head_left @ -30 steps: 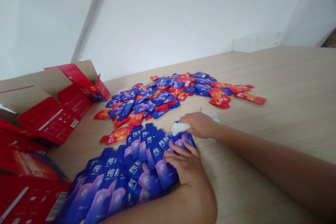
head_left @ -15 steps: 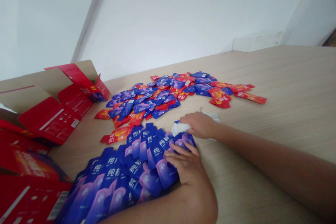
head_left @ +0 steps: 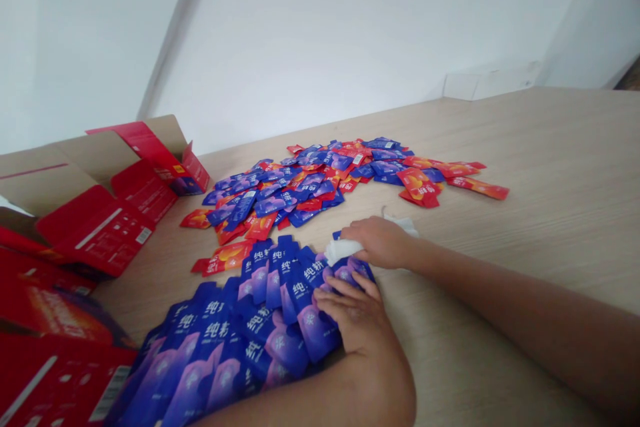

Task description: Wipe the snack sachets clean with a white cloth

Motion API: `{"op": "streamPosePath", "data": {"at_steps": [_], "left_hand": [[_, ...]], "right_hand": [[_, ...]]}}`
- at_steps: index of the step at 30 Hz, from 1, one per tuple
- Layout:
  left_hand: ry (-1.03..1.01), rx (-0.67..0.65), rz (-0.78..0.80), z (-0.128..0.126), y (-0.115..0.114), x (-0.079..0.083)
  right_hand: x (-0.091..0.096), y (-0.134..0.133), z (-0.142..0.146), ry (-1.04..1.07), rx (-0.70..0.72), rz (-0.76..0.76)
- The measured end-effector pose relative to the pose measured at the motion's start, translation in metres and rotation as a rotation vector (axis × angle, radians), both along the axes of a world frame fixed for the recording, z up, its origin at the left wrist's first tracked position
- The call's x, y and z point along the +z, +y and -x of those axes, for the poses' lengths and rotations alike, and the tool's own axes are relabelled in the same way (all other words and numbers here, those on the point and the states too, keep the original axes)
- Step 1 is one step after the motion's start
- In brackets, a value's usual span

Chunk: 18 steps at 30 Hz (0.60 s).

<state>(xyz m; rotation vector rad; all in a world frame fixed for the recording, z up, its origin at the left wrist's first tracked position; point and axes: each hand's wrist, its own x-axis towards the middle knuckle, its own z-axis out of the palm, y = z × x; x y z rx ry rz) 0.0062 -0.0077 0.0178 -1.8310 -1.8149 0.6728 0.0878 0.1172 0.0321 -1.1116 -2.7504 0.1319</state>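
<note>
My left hand (head_left: 353, 310) lies with fingers spread on the right end of the overlapping blue-purple sachets (head_left: 215, 347). Just beyond it, my right hand (head_left: 380, 243) is closed round a crumpled white tissue (head_left: 343, 251). The tissue presses against the top of the sachet under my left fingers. Part of the tissue also sticks out behind the right hand. The blue sachets lie face up in staggered rows, and my left forearm hides some of them.
A loose heap of mixed red and blue sachets (head_left: 300, 180) lies farther back on the wooden table (head_left: 525, 213). Open red cartons (head_left: 95, 233) stand along the left side. A white box (head_left: 490, 83) rests against the wall at the back right.
My right hand and the tissue have shifted very slightly toward me and to the left. The left hand stays in place on the sachets.
</note>
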Motion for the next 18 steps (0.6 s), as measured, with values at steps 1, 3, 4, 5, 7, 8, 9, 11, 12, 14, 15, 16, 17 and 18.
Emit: {"op": "streamPosePath", "data": {"at_steps": [1,3,4,5,7,8,9,11,12,14,15,16,17,18], "left_hand": [[-0.003,0.001,0.006,0.0,0.0,0.001],[-0.009,0.003,0.019,0.0,0.0,0.003],[-0.018,0.004,0.021,0.0,0.001,0.003],[-0.036,0.006,0.019,0.001,0.002,0.003],[-0.095,0.018,0.007,0.0,0.003,0.002],[-0.13,0.025,0.0,0.0,0.003,0.002],[-0.163,0.03,-0.007,0.0,0.003,0.002],[-0.209,0.033,-0.016,0.0,0.003,0.002],[-0.219,0.033,-0.023,0.0,0.002,0.003],[-0.211,0.03,-0.028,0.0,0.002,0.003],[-0.194,0.027,-0.026,0.0,0.002,0.003],[-0.175,0.025,-0.021,0.001,0.002,0.003],[-0.16,0.023,-0.018,0.001,0.002,0.003],[-0.153,0.024,-0.019,0.001,0.002,0.002]], "right_hand": [[-0.001,0.002,-0.002,-0.006,-0.028,-0.005],[0.0,0.004,-0.005,-0.003,-0.056,-0.02],[0.001,0.004,-0.005,0.009,-0.059,-0.028],[0.002,0.003,-0.005,0.03,-0.055,-0.036],[0.004,0.0,-0.003,0.077,-0.032,-0.039],[0.005,-0.002,-0.002,0.09,-0.006,-0.026],[0.006,-0.004,0.0,0.094,0.024,-0.006],[0.006,-0.007,0.003,0.07,0.071,0.036],[0.005,-0.007,0.004,0.049,0.071,0.047],[0.003,-0.005,0.004,0.015,0.015,0.037],[0.002,-0.003,0.003,0.005,-0.024,0.021],[0.001,-0.001,0.001,-0.004,-0.058,0.006],[0.0,0.001,-0.001,-0.008,-0.084,-0.006],[-0.001,0.003,-0.003,-0.007,-0.1,-0.016]]}}
